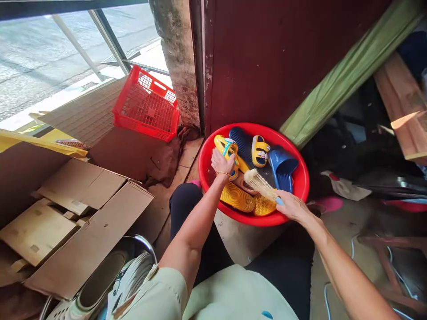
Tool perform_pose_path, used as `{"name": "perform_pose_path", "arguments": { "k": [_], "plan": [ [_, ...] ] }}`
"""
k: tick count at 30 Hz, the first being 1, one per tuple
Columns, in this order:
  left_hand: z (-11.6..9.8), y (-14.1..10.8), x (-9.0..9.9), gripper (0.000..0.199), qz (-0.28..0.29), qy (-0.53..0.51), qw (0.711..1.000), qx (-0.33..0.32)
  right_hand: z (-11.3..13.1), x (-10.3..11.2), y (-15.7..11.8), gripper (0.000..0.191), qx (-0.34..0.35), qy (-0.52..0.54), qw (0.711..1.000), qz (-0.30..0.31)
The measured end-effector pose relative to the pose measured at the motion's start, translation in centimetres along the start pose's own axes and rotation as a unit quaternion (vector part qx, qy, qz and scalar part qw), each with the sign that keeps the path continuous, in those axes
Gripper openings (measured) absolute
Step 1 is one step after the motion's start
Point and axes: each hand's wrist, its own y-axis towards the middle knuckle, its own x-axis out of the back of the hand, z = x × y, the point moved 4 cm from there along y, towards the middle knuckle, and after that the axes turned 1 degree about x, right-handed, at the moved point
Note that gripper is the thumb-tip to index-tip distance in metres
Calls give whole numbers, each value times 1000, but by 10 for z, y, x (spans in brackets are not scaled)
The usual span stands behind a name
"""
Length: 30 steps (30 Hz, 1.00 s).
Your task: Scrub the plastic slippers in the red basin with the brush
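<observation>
A red plastic basin point(304, 178) stands in front of my knees with several slippers in it. My left hand point(223, 165), at the basin's left side, is closed on a yellow sandal point(224, 143) with a light blue strap marking. In my right hand point(293, 206) is a pale-bristled scrub brush point(260, 183), held over the basin's middle. Its bristles are close to the held sandal. Behind the brush lie a yellow cartoon sandal point(260, 151), a dark blue slipper point(240, 141) and a blue slipper point(283, 161). A yellow slipper point(236, 198) rests sole-up near the front rim.
A red plastic crate point(147, 111) sits by the opening at the left. Nearer stand a cardboard box point(96, 231) and a container of shoes point(103, 275). Behind the basin rises a maroon panel point(253, 66), with green cloth point(347, 80) slanting across its right.
</observation>
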Motion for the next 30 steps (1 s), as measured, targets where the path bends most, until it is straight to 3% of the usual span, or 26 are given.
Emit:
{"name": "perform_pose_path", "arguments": {
  "k": [3,6,10,15,19,22,25,27,30],
  "plan": [
    [2,-8,7,77,-3,2,998,-61,15,-6,9,53,40,-80,996,25],
    [13,-11,14,56,76,74,985,-133,25,-12,20,58,10,-139,989,55],
    [34,-11,17,45,140,196,961,-133,35,-17,24,60,3,-153,984,85],
    [42,-17,2,50,170,236,948,-127,34,-21,19,84,1,-124,991,50],
    [45,-18,-1,51,185,241,948,-95,23,-22,11,67,35,-32,998,44],
    [40,-23,2,47,181,255,943,-116,11,-14,4,54,33,17,999,30],
    [26,-34,3,50,156,258,938,-173,0,-5,0,57,12,50,999,4],
    [14,-45,0,51,170,223,929,-243,-6,-2,-1,61,-5,68,998,-8],
    [3,-70,-18,48,306,143,871,-356,-10,-3,-1,62,-15,89,996,-13]
  ]
}}
